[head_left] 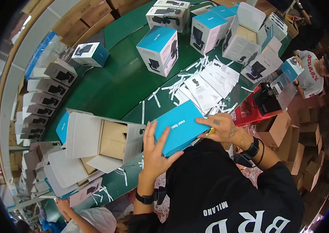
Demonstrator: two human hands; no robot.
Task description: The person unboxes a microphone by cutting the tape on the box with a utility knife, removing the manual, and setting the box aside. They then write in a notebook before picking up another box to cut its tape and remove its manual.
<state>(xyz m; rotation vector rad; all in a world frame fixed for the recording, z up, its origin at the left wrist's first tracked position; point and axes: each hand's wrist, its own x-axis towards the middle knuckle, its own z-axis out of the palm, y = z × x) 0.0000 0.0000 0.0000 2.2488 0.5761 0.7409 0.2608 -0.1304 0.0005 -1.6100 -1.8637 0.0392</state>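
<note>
A closed carton (182, 126) with a blue face up lies at the table's near edge, in front of my body. My left hand (156, 149) holds its left end, fingers spread over the blue face and the thumb along the near side. At the right end, my right hand (223, 128) rests its thumb on the carton. A small yellow object (211, 131) sits in that hand's curled fingers; its kind is mostly hidden. Just beyond the carton lies a pile of white printed leaflets (203, 87) among paper strips. Left of my left hand stands an open white carton (106, 136) with a brown cardboard insert.
Several blue-and-white cartons (158, 50) stand across the green table (110, 83). A row of open cartons (46, 101) lines the left side. On the right are a red crate (246, 106), brown boxes (288, 147) and a person (310, 73) holding a carton. Another person's hands (65, 206) show lower left.
</note>
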